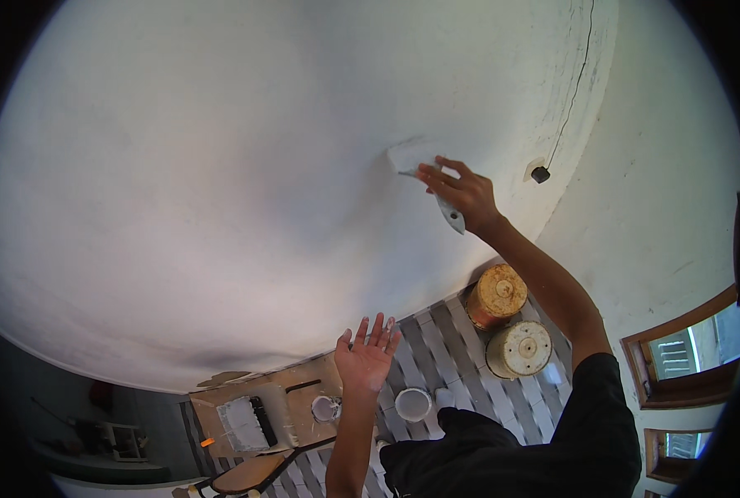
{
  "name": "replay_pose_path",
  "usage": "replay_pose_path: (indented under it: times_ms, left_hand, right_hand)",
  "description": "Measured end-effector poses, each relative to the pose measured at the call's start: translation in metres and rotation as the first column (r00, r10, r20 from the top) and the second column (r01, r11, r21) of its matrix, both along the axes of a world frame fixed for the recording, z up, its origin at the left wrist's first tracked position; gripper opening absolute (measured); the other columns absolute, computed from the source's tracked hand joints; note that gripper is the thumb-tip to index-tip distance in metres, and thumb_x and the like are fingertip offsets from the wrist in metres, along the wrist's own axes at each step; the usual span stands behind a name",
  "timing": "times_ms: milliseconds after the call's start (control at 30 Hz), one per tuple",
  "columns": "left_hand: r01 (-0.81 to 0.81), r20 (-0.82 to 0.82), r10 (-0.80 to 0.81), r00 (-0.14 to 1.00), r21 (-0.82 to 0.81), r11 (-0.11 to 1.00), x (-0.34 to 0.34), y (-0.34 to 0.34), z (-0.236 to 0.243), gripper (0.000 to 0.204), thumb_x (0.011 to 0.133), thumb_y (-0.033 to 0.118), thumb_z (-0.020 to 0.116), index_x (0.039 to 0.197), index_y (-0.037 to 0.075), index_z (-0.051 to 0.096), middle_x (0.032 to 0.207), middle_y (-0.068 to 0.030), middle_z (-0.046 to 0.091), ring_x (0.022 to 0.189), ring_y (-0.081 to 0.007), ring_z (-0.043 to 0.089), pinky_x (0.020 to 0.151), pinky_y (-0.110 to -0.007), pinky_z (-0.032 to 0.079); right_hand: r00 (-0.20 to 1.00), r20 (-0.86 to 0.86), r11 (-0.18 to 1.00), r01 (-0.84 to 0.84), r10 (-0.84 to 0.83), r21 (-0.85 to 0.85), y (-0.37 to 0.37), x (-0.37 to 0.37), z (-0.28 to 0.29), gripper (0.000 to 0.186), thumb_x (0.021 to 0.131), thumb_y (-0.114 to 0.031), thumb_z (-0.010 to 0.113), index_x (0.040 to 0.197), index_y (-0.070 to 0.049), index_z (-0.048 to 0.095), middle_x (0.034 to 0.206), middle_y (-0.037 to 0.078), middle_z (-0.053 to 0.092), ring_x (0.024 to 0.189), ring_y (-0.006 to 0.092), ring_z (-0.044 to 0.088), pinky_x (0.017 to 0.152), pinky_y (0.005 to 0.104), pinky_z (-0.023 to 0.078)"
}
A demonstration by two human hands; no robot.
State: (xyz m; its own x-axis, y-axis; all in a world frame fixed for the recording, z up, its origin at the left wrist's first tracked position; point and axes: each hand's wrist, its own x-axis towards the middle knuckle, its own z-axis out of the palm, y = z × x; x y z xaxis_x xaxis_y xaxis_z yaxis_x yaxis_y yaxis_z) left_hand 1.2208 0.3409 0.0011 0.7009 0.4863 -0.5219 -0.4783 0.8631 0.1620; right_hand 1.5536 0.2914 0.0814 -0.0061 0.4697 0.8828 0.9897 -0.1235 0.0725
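My right hand (468, 192) is closed round a wide paintbrush (451, 214), its pale handle poking out below my palm. The white bristles (411, 155) press against the pale wall (221, 149). Lower down, my left hand (367, 355) is open, palm up and fingers spread, with nothing in it. White paint marks show on its fingers and wrist. Nearest to that hand is a small paint pot (326, 407) on a wooden table (304, 427). A paint tray (241, 423) with white paint and a dark-edged side lies farther left on the table.
A white bucket (413, 404) stands on the striped tile floor (432, 349) by my feet. Two drum-like containers, one rusty orange (497, 296) and one cream (519, 349), stand at the wall's foot. A black plug (540, 174) with a cable is in a wall socket. Wood-framed windows (689, 349) are at right.
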Motion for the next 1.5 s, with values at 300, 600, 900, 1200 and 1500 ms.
replay_pose_path:
  times_ms: [300,600,900,1200,1500]
  left_hand:
    - [0.006,0.030,-0.005,1.000,-0.020,1.000,0.001,-0.006,-0.005,0.038,0.091,0.031,0.048,0.119,0.004,0.049,0.134,-0.0204,0.049,0.132,-0.0396,0.041,0.107,-0.057,0.035]
    - [0.033,0.025,-0.033,0.999,-0.011,0.999,0.007,-0.012,-0.004,0.038,0.092,0.030,0.048,0.119,0.004,0.049,0.134,-0.0204,0.049,0.132,-0.0400,0.041,0.108,-0.057,0.035]
    - [0.045,0.028,-0.044,0.999,-0.020,0.999,0.015,-0.014,-0.004,0.037,0.093,0.030,0.046,0.118,0.003,0.049,0.133,-0.0204,0.050,0.131,-0.0400,0.043,0.108,-0.057,0.034]
    - [0.044,0.020,-0.043,0.999,-0.031,0.999,0.021,-0.012,-0.015,0.038,0.092,0.030,0.047,0.119,0.003,0.049,0.133,-0.0207,0.050,0.130,-0.0396,0.043,0.107,-0.057,0.035]
    - [0.008,0.018,-0.008,1.000,-0.026,1.000,0.010,-0.008,-0.004,0.035,0.092,0.030,0.047,0.115,0.004,0.051,0.130,-0.0207,0.052,0.127,-0.0403,0.047,0.106,-0.057,0.036]
  right_hand:
    - [1.000,-0.028,0.998,-0.010,0.008,-0.064,0.010,-0.002,-0.006,0.037,0.083,-0.011,0.066,0.120,-0.017,0.065,0.120,-0.002,0.067,0.115,0.0247,0.060,0.073,0.0346,0.059]
    - [0.972,-0.236,0.827,-0.141,0.011,-0.545,0.017,0.023,0.101,0.025,0.081,-0.018,0.073,0.105,-0.023,0.073,0.084,0.003,0.071,0.077,0.0222,0.066,0.066,0.0368,0.052]
    - [0.991,-0.067,0.923,0.081,-0.114,-0.375,0.007,0.007,0.174,0.029,0.079,-0.013,0.075,0.105,-0.025,0.075,0.086,0.002,0.073,0.073,0.0184,0.067,0.064,0.0324,0.052]
    - [0.919,0.392,0.880,-0.211,0.031,0.424,0.040,0.010,0.195,0.035,0.076,-0.012,0.074,0.111,-0.012,0.069,0.107,0.005,0.070,0.096,0.0231,0.067,0.072,0.0309,0.058]
    - [0.998,0.061,0.999,-0.029,0.027,0.040,0.026,-0.021,0.034,0.039,0.079,-0.009,0.072,0.117,-0.019,0.068,0.120,-0.002,0.067,0.116,0.0217,0.060,0.072,0.0312,0.060]
